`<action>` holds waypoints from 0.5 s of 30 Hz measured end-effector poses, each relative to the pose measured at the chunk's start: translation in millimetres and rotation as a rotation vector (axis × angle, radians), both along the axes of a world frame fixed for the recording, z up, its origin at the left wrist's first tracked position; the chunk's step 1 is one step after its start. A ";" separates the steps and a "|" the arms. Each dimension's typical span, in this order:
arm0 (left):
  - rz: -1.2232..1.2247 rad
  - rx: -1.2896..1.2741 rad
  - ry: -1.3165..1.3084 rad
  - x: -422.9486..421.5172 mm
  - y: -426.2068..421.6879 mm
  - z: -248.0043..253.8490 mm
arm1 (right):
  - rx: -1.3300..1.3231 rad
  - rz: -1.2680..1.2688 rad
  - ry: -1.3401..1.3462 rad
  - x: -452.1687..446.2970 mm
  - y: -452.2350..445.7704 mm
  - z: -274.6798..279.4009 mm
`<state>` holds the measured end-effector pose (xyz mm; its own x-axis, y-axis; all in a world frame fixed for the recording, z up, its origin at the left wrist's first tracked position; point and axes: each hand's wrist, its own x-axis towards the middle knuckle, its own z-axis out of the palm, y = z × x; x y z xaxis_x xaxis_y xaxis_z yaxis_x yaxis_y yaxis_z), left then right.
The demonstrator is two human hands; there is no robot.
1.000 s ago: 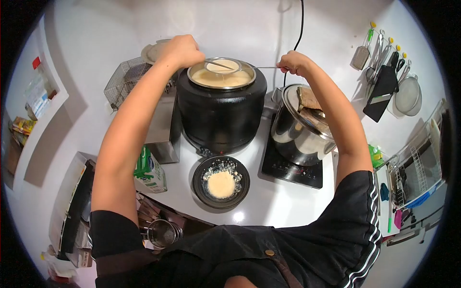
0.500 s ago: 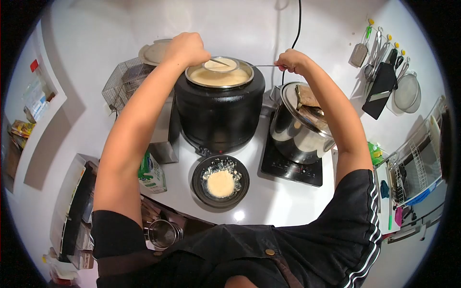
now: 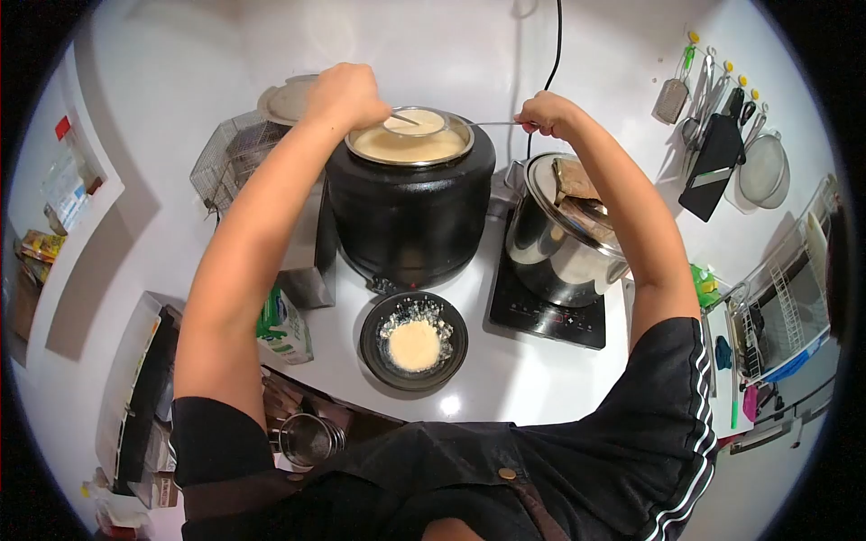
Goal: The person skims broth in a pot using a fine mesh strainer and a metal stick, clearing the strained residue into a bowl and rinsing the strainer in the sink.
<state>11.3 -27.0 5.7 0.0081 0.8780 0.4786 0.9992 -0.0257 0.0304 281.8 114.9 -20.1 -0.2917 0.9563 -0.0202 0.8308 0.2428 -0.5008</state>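
- The scoop (image 3: 416, 123) has a shallow round head with a shiny metal rim, holding pale, cream-coloured contents, and a thin metal handle; whether its base is mesh or solid is too small to tell.
- Its head points left and its handle right, the long axis running left to right across the scene, roughly level.
- The scoop's head is over the far part of the round opening of the black pot (image 3: 410, 212), above the pale liquid (image 3: 401, 151).
- The right hand (image 3: 546, 115) is closed, fingers curled around the right end of the scoop's handle.
- The left hand (image 3: 347, 97) is closed on a thin utensil (image 3: 406, 119), grey and narrow, which points right and slightly near, its tip over the scoop's head.
- The black bowl (image 3: 414, 382) sits on the white surface (image 3: 505, 388), near side of the pot, with a pale mixture (image 3: 415, 346) inside.
- Right of the pot, a lidded steel pot (image 3: 559, 261) stands on a black cooktop (image 3: 548, 322).
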 end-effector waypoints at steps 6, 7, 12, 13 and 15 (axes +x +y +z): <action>-0.028 -0.056 -0.052 -23.9 1.0 1.3 | -0.023 -0.116 0.134 -0.8 -12.7 1.1; 0.003 0.013 -0.018 -31.8 3.8 -1.9 | -0.014 -0.102 0.118 0.2 -10.8 0.9; 0.010 0.021 -0.036 -39.6 -0.7 -3.0 | -0.010 -0.110 0.081 -1.6 -14.5 4.6; 0.031 0.057 -0.015 -39.7 -2.8 -3.3 | 0.003 -0.090 0.061 -1.4 -12.1 4.8; 0.053 0.096 0.004 -38.8 -5.6 -0.7 | 0.020 -0.068 0.040 -2.1 -9.0 5.5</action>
<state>-27.5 -32.6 5.0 -0.0353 0.8271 0.5609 0.9993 0.0248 0.0264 279.8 105.9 -14.5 -0.2262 0.9740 0.0091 0.8252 0.1966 -0.5295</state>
